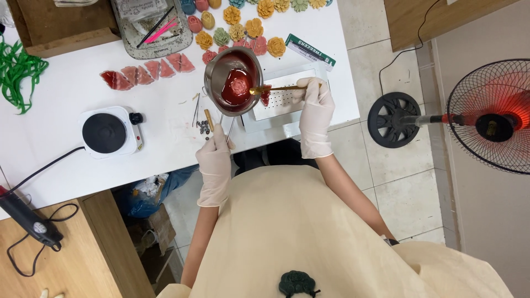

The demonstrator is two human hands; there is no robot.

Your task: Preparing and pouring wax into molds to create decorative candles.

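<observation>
A flat green-and-white rectangular package (310, 51) lies at one o'clock on the white table. A clear printed bag (144, 10) lies at eleven o'clock.

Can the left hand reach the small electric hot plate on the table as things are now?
Probably not at once. The left hand grips the handle of the metal pot of red liquid, so it is busy. The hot plate lies close on its left, and only bare white table is between them.
</observation>
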